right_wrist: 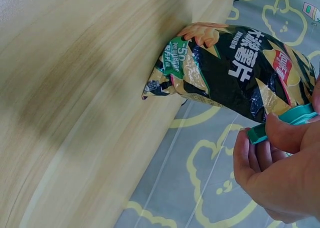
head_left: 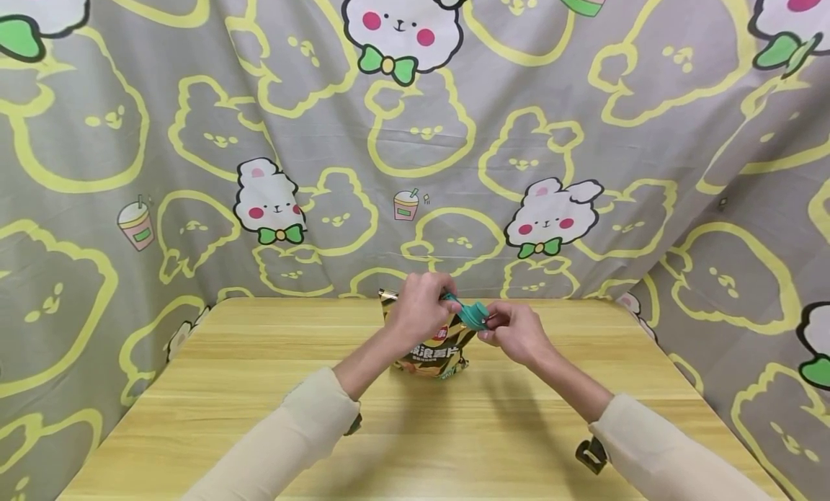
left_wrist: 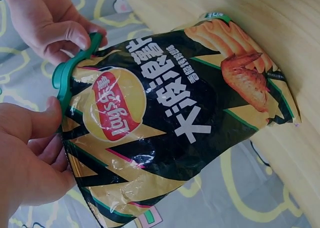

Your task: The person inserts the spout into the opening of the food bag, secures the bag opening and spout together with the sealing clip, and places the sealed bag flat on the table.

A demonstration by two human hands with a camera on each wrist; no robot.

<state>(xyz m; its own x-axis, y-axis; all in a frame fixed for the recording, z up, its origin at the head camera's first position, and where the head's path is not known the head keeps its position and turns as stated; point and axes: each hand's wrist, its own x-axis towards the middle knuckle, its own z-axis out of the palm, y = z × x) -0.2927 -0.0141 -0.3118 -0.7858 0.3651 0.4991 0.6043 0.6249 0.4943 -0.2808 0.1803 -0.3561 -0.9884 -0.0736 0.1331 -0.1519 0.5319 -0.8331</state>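
A black and gold bag of potato chips [head_left: 436,353] stands upright on the table, its bottom touching the wood. Along the bag's top edge lies a green bag clip [left_wrist: 75,70] with a round spout-like cap. My left hand [head_left: 424,306] holds the bag's top at the left, thumb by the clip's end and fingers curled at the bag's edge. At the clip's other end, my right hand [right_wrist: 285,163] pinches the green plastic between thumb and fingers. Whether the clip is fully closed, I cannot tell.
The wooden table [head_left: 292,429] reaches back to a grey curtain [head_left: 415,140] with yellow and white cartoon animals, which hangs behind and on both sides. A dark strap [head_left: 591,455] shows beneath the right sleeve.
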